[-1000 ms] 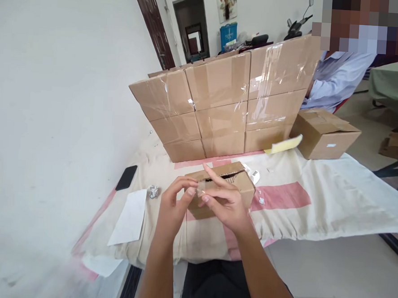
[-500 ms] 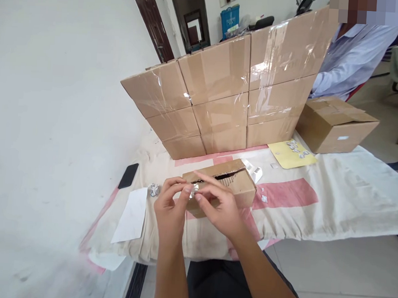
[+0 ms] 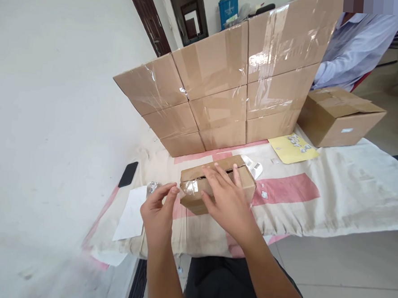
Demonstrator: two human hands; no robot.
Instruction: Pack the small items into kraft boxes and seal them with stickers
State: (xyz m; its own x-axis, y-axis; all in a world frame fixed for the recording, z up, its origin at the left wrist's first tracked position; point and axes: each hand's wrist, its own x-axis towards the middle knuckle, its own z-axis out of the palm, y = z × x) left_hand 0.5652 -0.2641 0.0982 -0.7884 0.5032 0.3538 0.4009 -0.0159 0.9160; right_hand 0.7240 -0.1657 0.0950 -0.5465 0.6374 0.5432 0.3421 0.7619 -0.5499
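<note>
A small cardboard box (image 3: 247, 181) lies on the cloth-covered table in front of me, its top flaps nearly closed. A piece of clear tape (image 3: 190, 186) sits on its near left corner. My right hand (image 3: 227, 200) rests flat on top of the box, fingers spread. My left hand (image 3: 158, 209) hovers just left of the box, fingers loosely curled and apart, holding nothing that I can see.
A wall of taped cardboard boxes (image 3: 223, 83) stands behind. Another box (image 3: 339, 115) and a yellow sheet (image 3: 291, 149) with small pieces lie at right, a phone (image 3: 128, 174), a foil ball (image 3: 152, 186) and white paper (image 3: 131, 212) at left. A person in a blue shirt (image 3: 356, 46) sits at far right.
Both hands held a tape piece pinched between them before. Now the tape is on the box corner, my right hand lies flat on the box and my left hand has drawn away.
</note>
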